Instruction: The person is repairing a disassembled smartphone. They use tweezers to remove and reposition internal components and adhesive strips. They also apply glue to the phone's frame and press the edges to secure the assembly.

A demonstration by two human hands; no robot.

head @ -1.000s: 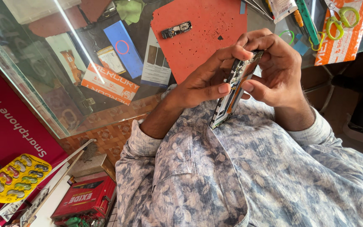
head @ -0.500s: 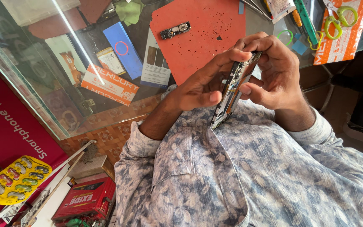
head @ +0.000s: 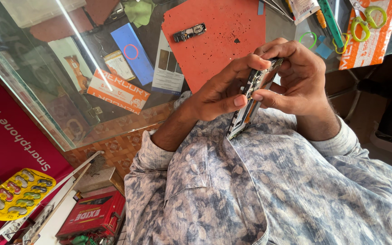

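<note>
Both my hands hold an opened phone (head: pixel 245 113) with its back off, tilted on edge above my patterned shirt. My left hand (head: pixel 216 93) grips its left side, thumb pressed on the lower part and index finger reaching to the top end. From the right, my right hand (head: pixel 298 81) wraps the upper end, with its fingertips on the exposed inside. The hands hide much of the phone's upper half.
Beyond the hands an orange mat (head: pixel 223 45) lies on a glass counter (head: pixel 46 90), with a small circuit part (head: pixel 189 32) on it. Green-handled scissors (head: pixel 366 20) and tools lie at the top right. A red box (head: pixel 91 215) and a yellow blister card (head: pixel 17 193) sit low on the left.
Both hands keep hold of the phone in about the same spot. My right fingers have shifted slightly on its upper end.
</note>
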